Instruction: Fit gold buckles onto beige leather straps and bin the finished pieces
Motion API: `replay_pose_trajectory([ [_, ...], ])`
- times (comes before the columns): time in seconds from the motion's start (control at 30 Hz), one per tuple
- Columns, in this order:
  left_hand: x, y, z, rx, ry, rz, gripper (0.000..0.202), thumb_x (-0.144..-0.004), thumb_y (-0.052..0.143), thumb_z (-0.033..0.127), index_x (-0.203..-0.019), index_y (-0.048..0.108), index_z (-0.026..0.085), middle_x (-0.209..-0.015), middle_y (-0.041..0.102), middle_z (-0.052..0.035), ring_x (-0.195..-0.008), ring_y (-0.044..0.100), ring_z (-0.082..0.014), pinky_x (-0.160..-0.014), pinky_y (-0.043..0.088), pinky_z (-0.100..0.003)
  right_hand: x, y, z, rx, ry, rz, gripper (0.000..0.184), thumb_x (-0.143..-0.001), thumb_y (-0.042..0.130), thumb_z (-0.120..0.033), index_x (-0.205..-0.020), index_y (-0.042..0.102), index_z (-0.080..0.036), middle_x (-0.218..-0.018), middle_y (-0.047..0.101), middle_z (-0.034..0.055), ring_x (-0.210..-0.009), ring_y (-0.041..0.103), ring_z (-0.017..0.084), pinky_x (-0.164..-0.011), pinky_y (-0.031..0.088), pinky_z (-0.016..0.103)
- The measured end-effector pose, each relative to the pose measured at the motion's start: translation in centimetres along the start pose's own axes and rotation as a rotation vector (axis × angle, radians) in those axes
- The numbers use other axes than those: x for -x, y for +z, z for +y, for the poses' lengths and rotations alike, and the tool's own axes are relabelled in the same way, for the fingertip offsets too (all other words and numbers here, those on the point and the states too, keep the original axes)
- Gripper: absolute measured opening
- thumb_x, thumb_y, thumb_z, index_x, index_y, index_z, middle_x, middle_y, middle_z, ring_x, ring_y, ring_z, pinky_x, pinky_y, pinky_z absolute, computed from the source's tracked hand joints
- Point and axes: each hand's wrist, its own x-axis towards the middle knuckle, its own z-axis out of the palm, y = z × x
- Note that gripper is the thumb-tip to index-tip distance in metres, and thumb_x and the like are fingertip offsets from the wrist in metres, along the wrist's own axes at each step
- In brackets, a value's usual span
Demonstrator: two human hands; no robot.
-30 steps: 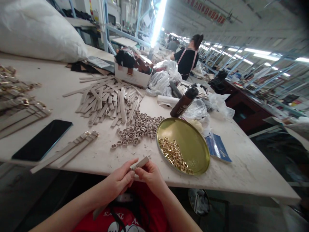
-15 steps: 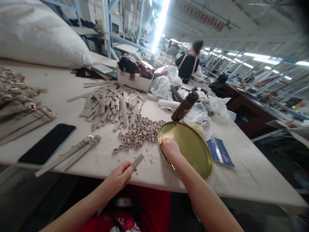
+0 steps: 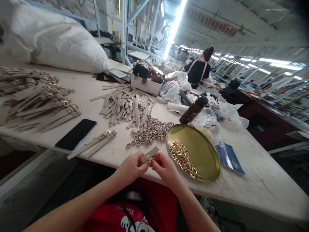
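Between thumb and fingers my left hand (image 3: 134, 165) grips a beige leather strap (image 3: 152, 152), its flat end pointing up to the right. My right hand (image 3: 164, 166) pinches a small gold buckle (image 3: 150, 160) against the strap; fingers partly cover it. To the right lies a round gold-coloured tray (image 3: 200, 151), with a heap of gold buckles (image 3: 182, 158) along its near left side. Beyond my hands is a pile of small beige loops (image 3: 152, 130). Farther back, many loose straps (image 3: 127, 104) lie in a heap. A few straps with buckles (image 3: 100, 141) rest to the left.
A black phone (image 3: 76, 134) lies near the table edge, with a large pile of buckled straps (image 3: 45, 96) farther left. Behind the tray are a dark bottle (image 3: 194, 109), plastic bags (image 3: 176, 85) and a white box (image 3: 146, 85). A blue packet (image 3: 230, 158) sits right. One person (image 3: 198, 71) stands beyond.
My right hand has left the tray and come to my left hand, bringing a gold buckle to the strap. The view has shifted, so the table's things appear farther right.
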Motion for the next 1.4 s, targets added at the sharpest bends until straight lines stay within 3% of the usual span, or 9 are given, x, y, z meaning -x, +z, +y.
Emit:
replay_pose_trajectory([
  [0.23, 1.4, -0.8, 0.2, -0.052, -0.023, 0.058, 0.021, -0.077, 0.046, 0.033, -0.064, 0.041, 0.018, -0.055, 0.04, 0.0063, -0.053, 0.037, -0.0092, -0.05, 0.028, -0.02, 1.5, 0.9, -0.3, -0.244, 0.066, -0.193, 0.021, -0.072, 0.059, -0.037, -0.083, 0.056, -0.018, -0.074, 0.055, -0.0013, -0.066, 0.047, 0.011, -0.061, 0.037, 0.023],
  [0.43, 2.0, -0.5, 0.6, -0.352, -0.042, 0.041, 0.022, -0.08, 0.043, 0.037, -0.067, 0.043, 0.019, -0.056, 0.046, 0.0036, -0.053, 0.043, -0.0123, -0.051, 0.023, -0.022, 1.6, 1.6, 0.6, -0.193, 0.093, 0.045, 0.021, -0.071, 0.058, -0.037, -0.075, 0.055, -0.017, -0.063, 0.051, -0.0025, -0.056, 0.044, 0.009, -0.054, 0.035, 0.022],
  [0.6, 2.1, -0.1, 0.9, -0.481, -0.062, 0.023, 0.023, -0.081, 0.042, 0.038, -0.07, 0.046, 0.019, -0.059, 0.051, 0.0005, -0.056, 0.047, -0.0144, -0.052, 0.022, -0.023, 1.4, 2.6, 1.6, -0.268, 0.123, 0.15, 0.027, -0.067, 0.062, -0.039, -0.067, 0.046, -0.018, -0.058, 0.048, -0.0041, -0.051, 0.042, 0.008, -0.049, 0.035, 0.021],
  [0.7, 2.0, -0.1, 0.6, -0.35, -0.048, 0.002, 0.022, -0.08, 0.044, 0.037, -0.068, 0.045, 0.019, -0.058, 0.049, 0.0026, -0.055, 0.045, -0.0125, -0.052, 0.025, -0.022, 1.5, 2.6, 1.9, -0.337, 0.102, 0.124, 0.025, -0.069, 0.061, -0.04, -0.073, 0.048, -0.018, -0.061, 0.049, -0.0041, -0.052, 0.042, 0.008, -0.05, 0.034, 0.02],
  [0.83, 1.4, -0.6, -0.3, -0.091, -0.071, -0.001, 0.025, -0.078, 0.045, 0.039, -0.065, 0.043, 0.018, -0.056, 0.043, 0.0053, -0.054, 0.04, -0.0101, -0.051, 0.028, -0.021, 2.0, 1.6, 1.5, -0.309, 0.104, -0.118, 0.018, -0.074, 0.057, -0.035, -0.079, 0.055, -0.018, -0.068, 0.051, -0.0027, -0.06, 0.043, 0.009, -0.057, 0.035, 0.021],
  [0.93, 0.9, -0.8, -1.0, -0.001, -0.111, -0.021, 0.025, -0.076, 0.047, 0.039, -0.065, 0.045, 0.017, -0.055, 0.04, 0.0063, -0.053, 0.036, -0.0089, -0.049, 0.028, -0.02, 2.4, 0.9, 1.3, -0.227, 0.069, -0.186, 0.01, -0.073, 0.059, -0.028, -0.078, 0.057, -0.019, -0.077, 0.054, -0.0006, -0.072, 0.048, 0.012, -0.067, 0.039, 0.023],
  [1.03, 0.7, -0.4, -1.2, 0.079, -0.13, -0.094, 0.027, -0.075, 0.049, 0.041, -0.068, 0.05, 0.015, -0.056, 0.042, 0.0058, -0.054, 0.037, -0.0085, -0.049, 0.028, -0.019, 2.3, 0.9, 1.8, -0.247, 0.001, -0.106, 0.008, -0.073, 0.06, -0.026, -0.077, 0.058, -0.019, -0.093, 0.056, 0.0024, -0.085, 0.051, 0.014, -0.076, 0.041, 0.026],
  [1.27, 1.0, 0.2, -1.2, 0.305, -0.271, -0.265, 0.038, -0.076, 0.046, 0.052, -0.085, 0.049, 0.015, -0.047, 0.036, 0.0093, -0.038, 0.029, -0.0062, -0.035, 0.02, -0.018, 1.6, 1.6, 3.0, -0.473, 0.126, 0.015, 0.019, -0.067, 0.068, -0.029, -0.081, 0.058, -0.02, -0.068, 0.057, -0.0031, -0.061, 0.051, 0.009, -0.061, 0.042, 0.022],
  [1.4, 1.4, -0.2, -1.8, 0.277, -0.228, -0.216, 0.037, -0.082, 0.035, 0.052, -0.081, 0.047, 0.017, -0.046, 0.037, 0.0086, -0.038, 0.03, -0.0064, -0.037, 0.022, -0.017, 1.3, 1.4, 2.9, -0.689, 0.215, 0.222, 0.024, -0.063, 0.072, -0.03, -0.08, 0.059, -0.019, -0.067, 0.056, -0.0033, -0.055, 0.05, 0.007, -0.056, 0.044, 0.02],
])
